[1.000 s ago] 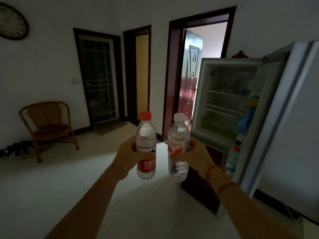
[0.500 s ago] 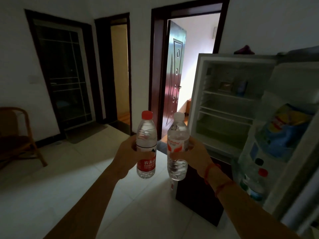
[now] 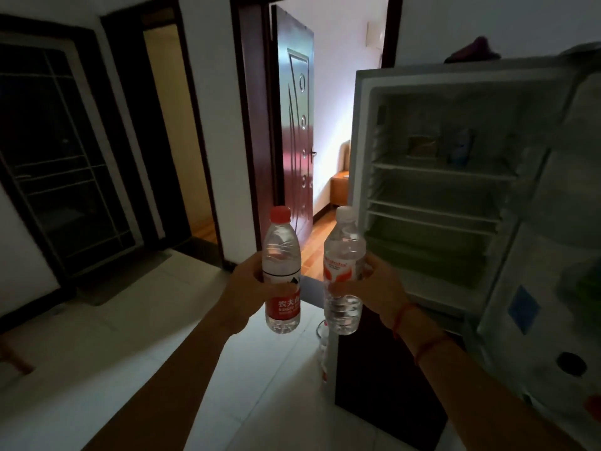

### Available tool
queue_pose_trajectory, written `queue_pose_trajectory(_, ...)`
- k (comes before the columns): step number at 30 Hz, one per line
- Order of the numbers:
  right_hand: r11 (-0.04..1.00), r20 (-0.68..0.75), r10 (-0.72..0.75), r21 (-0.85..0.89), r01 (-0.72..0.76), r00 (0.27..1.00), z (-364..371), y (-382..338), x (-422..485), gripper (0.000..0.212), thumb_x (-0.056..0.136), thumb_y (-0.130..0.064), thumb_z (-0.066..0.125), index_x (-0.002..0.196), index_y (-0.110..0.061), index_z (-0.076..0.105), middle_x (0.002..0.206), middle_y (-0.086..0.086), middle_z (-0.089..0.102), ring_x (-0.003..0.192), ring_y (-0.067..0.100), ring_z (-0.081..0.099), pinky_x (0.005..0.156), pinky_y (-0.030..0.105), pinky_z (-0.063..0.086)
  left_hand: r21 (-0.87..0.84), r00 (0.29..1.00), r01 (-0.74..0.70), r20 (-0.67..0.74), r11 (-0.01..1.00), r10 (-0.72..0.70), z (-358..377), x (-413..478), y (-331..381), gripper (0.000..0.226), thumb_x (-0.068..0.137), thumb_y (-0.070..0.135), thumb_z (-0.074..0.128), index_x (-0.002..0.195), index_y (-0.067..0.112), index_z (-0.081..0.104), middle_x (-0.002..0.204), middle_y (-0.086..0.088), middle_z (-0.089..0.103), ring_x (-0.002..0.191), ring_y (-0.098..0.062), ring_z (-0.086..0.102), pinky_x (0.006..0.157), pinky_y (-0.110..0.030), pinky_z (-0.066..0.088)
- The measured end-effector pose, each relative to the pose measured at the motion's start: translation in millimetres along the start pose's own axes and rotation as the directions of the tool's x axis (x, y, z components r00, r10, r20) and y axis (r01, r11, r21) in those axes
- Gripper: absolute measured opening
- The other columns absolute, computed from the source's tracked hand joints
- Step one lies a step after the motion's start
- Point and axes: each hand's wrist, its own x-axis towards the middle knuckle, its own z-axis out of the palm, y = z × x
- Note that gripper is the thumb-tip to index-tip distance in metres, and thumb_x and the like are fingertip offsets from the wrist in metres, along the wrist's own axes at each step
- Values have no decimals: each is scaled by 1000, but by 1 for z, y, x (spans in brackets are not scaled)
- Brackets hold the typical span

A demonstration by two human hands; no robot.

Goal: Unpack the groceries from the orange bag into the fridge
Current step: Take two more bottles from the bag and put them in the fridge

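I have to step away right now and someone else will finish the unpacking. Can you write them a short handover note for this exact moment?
Left hand: shut on the red-capped water bottle, upright.
Right hand: shut on the white-capped water bottle, upright, beside the other.
Fridge: door open at front right; the upper shelf carries a few small items, the shelves below look bare. The door racks at far right hold some things, too blurred to name.
Orange bag: out of view.
Done: two bottles out of the bag and carried to the fridge.
Left: put both bottles in, then go back for whatever the bag contains.
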Motion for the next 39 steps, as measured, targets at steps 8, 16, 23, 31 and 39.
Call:
queue_pose_trajectory(8,997,-19,78,2,-78,997,-19,34,114,51,66,-5,85,107,-26,62,99,-10,71,91,3,66,80,26,54,-61,995,30,99,998,-24,14,136,-31,52,71,2,80,112,28,62,104,5,74,95,-9,70,71,-20,55)
queue_pose_trajectory(16,985,-155,171,7,-172,973,-38,73,191,54,65,-3,85,104,-32,59,102,-10,69,93,2,64,74,18,49,-133,961,59,276,989,-20,49,264,-66,59,70,-2,81,121,15,60,109,-4,73,99,-19,70,81,-37,57)
queue_pose_trajectory(23,958,-401,268,20,-284,876,-54,105,235,54,66,-3,85,106,-29,59,100,-11,68,91,1,64,83,26,54,-168,845,72,534,983,30,101,367,-92,58,70,-5,77,121,15,58,110,-4,71,99,-16,69,80,-31,56)
queue_pose_trajectory(31,915,-711,319,58,-400,626,-82,116,220,56,65,-3,87,110,-22,60,96,-15,67,83,-6,64,66,10,53,-153,602,54,793,987,90,190,418,-91,49,70,7,83,107,30,61,104,3,71,95,-10,69,88,-38,54)
queue_pose_trajectory(39,856,-913,302,133,-500,274,-110,120,134,60,59,-6,90,111,-20,61,101,-7,71,92,6,68,81,25,56,-201,324,242,939,949,116,296,370,-78,53,70,-15,74,114,13,61,93,2,74,77,-8,73,60,-23,58)
